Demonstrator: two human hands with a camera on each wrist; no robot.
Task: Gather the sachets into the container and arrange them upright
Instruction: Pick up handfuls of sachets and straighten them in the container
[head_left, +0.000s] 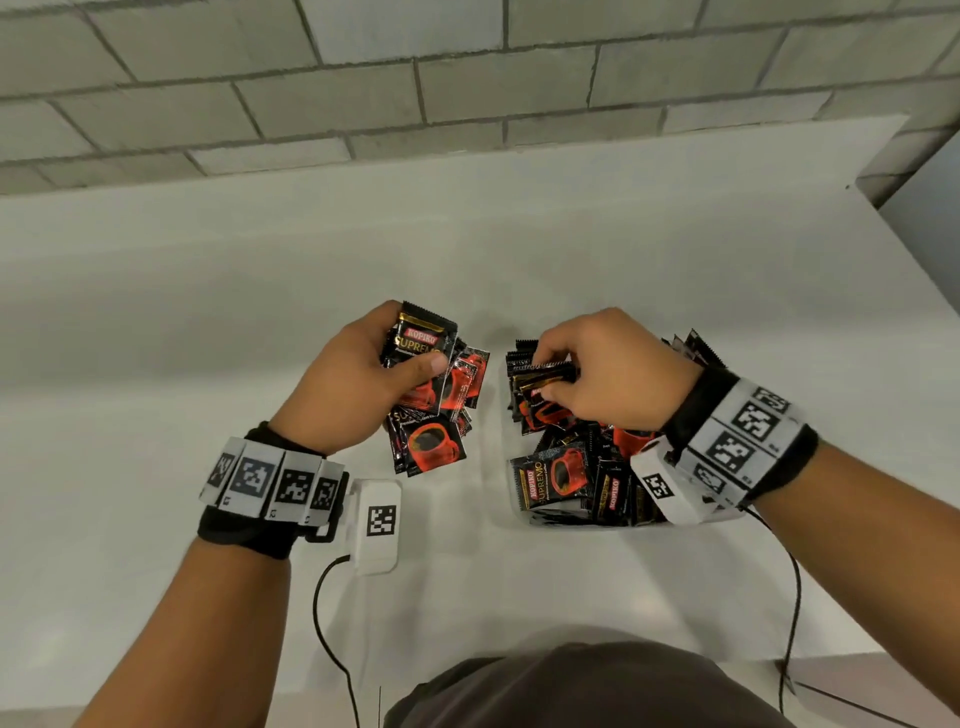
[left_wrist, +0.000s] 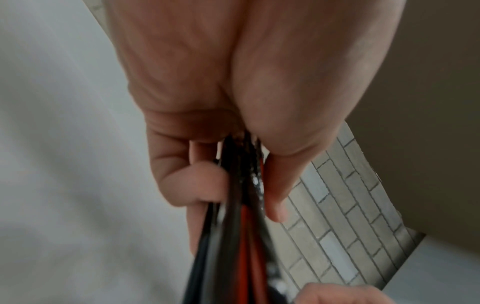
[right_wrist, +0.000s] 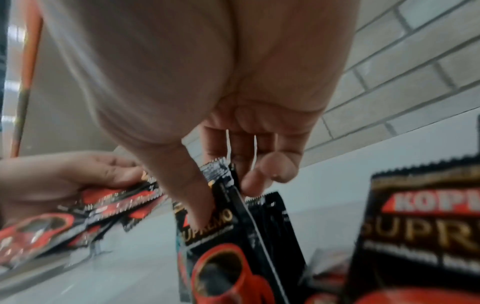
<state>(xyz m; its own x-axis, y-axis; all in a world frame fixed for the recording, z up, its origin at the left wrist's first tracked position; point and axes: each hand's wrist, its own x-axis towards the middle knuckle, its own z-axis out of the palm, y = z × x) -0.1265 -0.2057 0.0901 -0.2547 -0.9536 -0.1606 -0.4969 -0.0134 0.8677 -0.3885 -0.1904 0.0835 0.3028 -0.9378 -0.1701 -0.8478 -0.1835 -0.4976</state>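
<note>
Sachets (right_wrist: 233, 236) show upright only in blurry right-wrist view.

gap between sachet bunch (head_left: 431, 384) and container (head_left: 511, 512): open | container (head_left: 511, 512): crowded with sachets

Head view looks steeply down from above at the white tabletop (head_left: 156, 338), brick wall (head_left: 363, 78) far. Wrist views sit tight behind each palm, facing along the fingers. All three share wall and tabletop.

Black-and-red sachets (head_left: 435, 384) fanned beside the clear container (head_left: 511, 512) (more sachets inside, some upright).
</note>
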